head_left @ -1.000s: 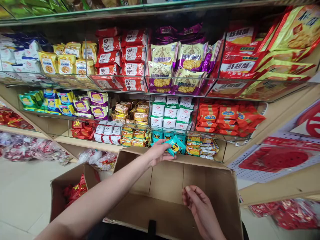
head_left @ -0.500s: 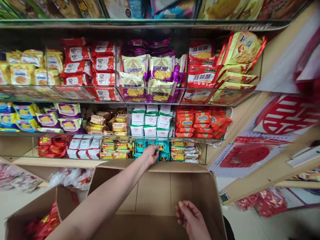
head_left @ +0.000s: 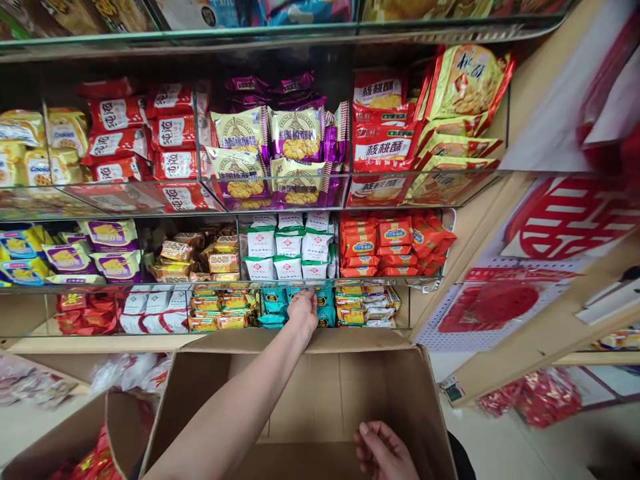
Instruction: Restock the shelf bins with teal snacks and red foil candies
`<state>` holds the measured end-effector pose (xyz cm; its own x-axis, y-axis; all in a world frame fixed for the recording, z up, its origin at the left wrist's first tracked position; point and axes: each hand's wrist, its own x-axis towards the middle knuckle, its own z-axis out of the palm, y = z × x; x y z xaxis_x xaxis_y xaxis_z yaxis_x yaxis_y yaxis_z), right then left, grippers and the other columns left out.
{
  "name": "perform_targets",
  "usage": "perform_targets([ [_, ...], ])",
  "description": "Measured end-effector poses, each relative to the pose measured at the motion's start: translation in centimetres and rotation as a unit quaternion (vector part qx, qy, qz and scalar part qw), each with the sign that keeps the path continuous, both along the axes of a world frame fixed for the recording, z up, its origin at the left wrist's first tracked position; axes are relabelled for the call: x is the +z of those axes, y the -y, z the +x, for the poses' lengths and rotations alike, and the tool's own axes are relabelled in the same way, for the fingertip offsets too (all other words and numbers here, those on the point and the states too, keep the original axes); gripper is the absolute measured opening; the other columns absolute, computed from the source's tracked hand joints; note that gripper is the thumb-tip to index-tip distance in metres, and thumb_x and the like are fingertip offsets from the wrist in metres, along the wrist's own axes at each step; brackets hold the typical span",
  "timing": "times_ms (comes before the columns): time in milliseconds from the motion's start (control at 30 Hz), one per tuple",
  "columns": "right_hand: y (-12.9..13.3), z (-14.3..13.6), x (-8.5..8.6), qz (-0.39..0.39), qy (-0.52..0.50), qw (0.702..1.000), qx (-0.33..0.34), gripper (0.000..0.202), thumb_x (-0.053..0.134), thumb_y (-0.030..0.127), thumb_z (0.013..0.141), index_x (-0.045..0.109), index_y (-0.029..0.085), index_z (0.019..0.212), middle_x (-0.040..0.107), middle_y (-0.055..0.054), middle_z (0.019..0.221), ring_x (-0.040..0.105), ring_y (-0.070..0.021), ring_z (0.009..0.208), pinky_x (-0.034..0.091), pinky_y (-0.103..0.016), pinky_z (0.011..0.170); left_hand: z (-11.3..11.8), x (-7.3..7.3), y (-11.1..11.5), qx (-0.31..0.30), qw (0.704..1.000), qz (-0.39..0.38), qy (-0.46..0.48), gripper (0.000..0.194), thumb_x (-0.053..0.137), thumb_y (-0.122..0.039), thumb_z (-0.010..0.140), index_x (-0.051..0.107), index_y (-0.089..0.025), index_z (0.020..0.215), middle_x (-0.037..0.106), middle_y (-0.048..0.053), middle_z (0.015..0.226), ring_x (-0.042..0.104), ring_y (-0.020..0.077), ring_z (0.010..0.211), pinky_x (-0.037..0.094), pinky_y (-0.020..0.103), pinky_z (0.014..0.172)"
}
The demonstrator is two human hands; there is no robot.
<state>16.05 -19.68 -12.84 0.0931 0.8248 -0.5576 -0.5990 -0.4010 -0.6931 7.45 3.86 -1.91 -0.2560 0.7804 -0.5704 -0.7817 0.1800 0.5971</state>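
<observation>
My left hand [head_left: 303, 311] reaches over the far flap of an open cardboard box [head_left: 300, 343] into the lowest shelf row. Its fingers are drawn together at the teal snack packets [head_left: 326, 316]; the fingertips are partly hidden, so I cannot make out whether a packet is in them. Above the near right part of the box is my right hand [head_left: 384, 452], its fingers loosely curled in and nothing visible in them. Yellow packets [head_left: 350, 307] lie just right of the teal ones, and more yellow packets [head_left: 220, 310] lie to their left.
Glass-fronted shelves [head_left: 280, 285] hold rows of wrapped biscuits above. A second carton [head_left: 125, 427] with red packets stands at lower left. On the right is a wooden side panel [head_left: 450, 280] with red decorations [head_left: 560, 223]. Bagged goods [head_left: 537, 397] lie at lower right.
The view has shifted, so the shelf goods sit further left and look slightly larger. My left hand stays at the teal packets, its fingertips now less visible. My right hand remains curled over the box.
</observation>
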Motion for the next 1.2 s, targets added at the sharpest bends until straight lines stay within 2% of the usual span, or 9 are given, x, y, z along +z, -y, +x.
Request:
perform_targets([
  [333,0.4,-0.3,-2.2,-0.026,-0.016,1.000,0.001,0.038,0.075,0.046,0.047,0.055,0.015,0.055,0.059,0.003,0.054,0.048,-0.0050,0.043,0.033,-0.015,0.039,0.1,0.8,-1.2,0.040,0.996,-0.003,0.081,0.014,0.046,-0.016,0.083,0.053,-0.011,0.094,0.058,0.002,0.082,0.055,0.0055,0.060,0.048,0.016,0.049],
  [467,0.8,-0.4,-2.4,-0.041,-0.001,0.999,0.005,0.037,0.073,0.045,0.050,0.053,0.015,0.056,0.058,0.003,0.055,0.047,-0.0053,0.044,0.033,-0.015,0.040,0.2,1.7,-1.8,0.045,0.994,0.011,0.094,0.023,0.032,-0.012,0.087,0.054,-0.014,0.093,0.060,0.003,0.079,0.058,0.0079,0.063,0.049,0.019,0.052],
  [567,1.0,-0.4,-2.2,-0.044,0.012,0.999,0.017,0.034,0.070,0.045,0.056,0.053,0.016,0.057,0.057,0.003,0.054,0.047,-0.0053,0.045,0.032,-0.016,0.041,-0.1,1.8,-1.2,0.062,0.993,0.019,0.096,0.033,0.023,-0.010,0.085,0.053,-0.020,0.092,0.061,0.003,0.082,0.061,0.0094,0.070,0.051,0.019,0.055],
  [667,1.0,-0.4,-2.0,-0.038,0.017,0.999,0.024,0.034,0.069,0.045,0.057,0.052,0.016,0.058,0.057,0.003,0.056,0.046,-0.0054,0.045,0.032,-0.016,0.042,-0.5,1.8,-0.1,0.070,0.993,-0.001,0.099,0.026,0.025,-0.017,0.084,0.048,-0.021,0.096,0.057,0.006,0.098,0.060,0.0109,0.082,0.051,0.020,0.060],
  [833,0.8,-0.7,-1.6,-0.029,0.038,0.998,0.036,0.035,0.068,0.046,0.056,0.050,0.017,0.059,0.057,0.001,0.059,0.046,-0.0073,0.048,0.033,-0.018,0.042,-0.5,2.4,-0.7,0.027,0.991,0.019,0.130,0.032,0.020,-0.023,0.084,0.048,-0.019,0.099,0.057,0.011,0.098,0.059,0.0166,0.088,0.052,0.031,0.066],
  [933,1.3,-0.8,-0.9,0.004,0.131,0.989,0.070,0.032,0.062,0.048,0.062,0.051,0.017,0.061,0.053,0.002,0.055,0.047,-0.0102,0.049,0.035,-0.021,0.044,-0.7,3.2,-1.4,-0.008,0.990,0.057,0.130,0.036,0.017,-0.024,0.084,0.051,-0.025,0.097,0.060,0.010,0.090,0.059,0.0175,0.088,0.052,0.035,0.068],
  [1033,2.2,0.3,0.5,0.086,0.347,0.934,0.026,0.027,0.056,0.045,0.068,0.056,0.019,0.070,0.057,-0.003,0.064,0.054,-0.0175,0.064,0.043,-0.028,0.059,-2.1,4.3,0.7,-0.096,0.993,0.046,0.058,0.035,0.017,-0.021,0.084,0.050,-0.024,0.096,0.060,0.010,0.089,0.060,0.0167,0.085,0.051,0.034,0.068],
  [1133,2.8,2.8,1.9,0.106,0.583,0.797,-0.119,0.033,0.060,0.042,0.065,0.058,0.017,0.087,0.058,-0.015,0.097,0.050,-0.0289,0.097,0.037,-0.041,0.085,-5.9,5.1,6.4,-0.192,0.979,0.048,-0.042,0.019,0.036,-0.020,0.080,0.051,-0.015,0.091,0.059,0.013,0.088,0.061,0.0182,0.080,0.050,0.034,0.068],
  [1200,2.8,5.0,2.5,0.069,0.661,0.725,-0.182,0.052,0.060,0.042,0.063,0.052,0.012,0.104,0.044,-0.021,0.121,0.037,-0.0339,0.113,0.031,-0.045,0.092,-10.0,4.8,10.9,-0.158,0.978,0.086,-0.100,0.015,0.050,-0.022,0.073,0.053,-0.017,0.087,0.060,0.006,0.083,0.060,0.0156,0.075,0.049,0.030,0.070],
])
